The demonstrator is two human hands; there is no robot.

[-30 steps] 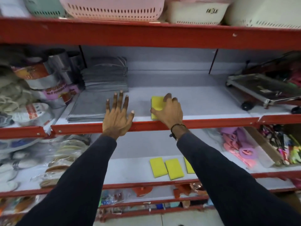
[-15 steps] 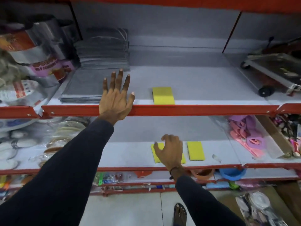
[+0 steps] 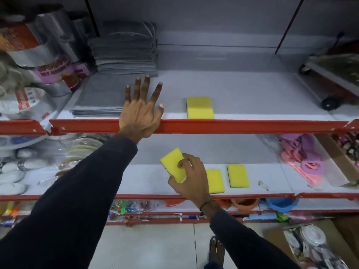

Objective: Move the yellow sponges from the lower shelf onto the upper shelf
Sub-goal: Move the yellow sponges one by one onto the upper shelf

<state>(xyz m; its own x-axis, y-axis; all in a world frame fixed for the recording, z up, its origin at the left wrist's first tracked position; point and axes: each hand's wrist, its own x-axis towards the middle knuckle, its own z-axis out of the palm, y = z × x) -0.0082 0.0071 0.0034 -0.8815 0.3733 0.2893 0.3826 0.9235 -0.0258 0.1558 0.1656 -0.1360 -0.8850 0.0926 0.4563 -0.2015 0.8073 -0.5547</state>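
One yellow sponge (image 3: 200, 108) lies flat on the upper shelf (image 3: 252, 94), close to its red front rail. My right hand (image 3: 191, 176) is shut on a second yellow sponge (image 3: 172, 164), tilted and lifted just above the lower shelf (image 3: 116, 179). Two more yellow sponges lie flat on the lower shelf: one (image 3: 215, 181) right beside my right hand, another (image 3: 238, 176) a little further right. My left hand (image 3: 140, 111) rests with fingers spread on the upper shelf's red rail, left of the upper sponge, holding nothing.
Grey folded cloths (image 3: 124, 51) are stacked at the upper shelf's back left, with flat grey sheets (image 3: 97, 100) in front. Foil rolls (image 3: 44, 55) crowd the far left. A wheeled trolley (image 3: 330, 82) stands at the right. Pink and purple goods in a bag (image 3: 303, 164) lie right of the lower sponges.
My right hand left one sponge on the upper shelf, dropped to the lower shelf, closed on the leftmost sponge and raised it. My left hand stayed on the rail.
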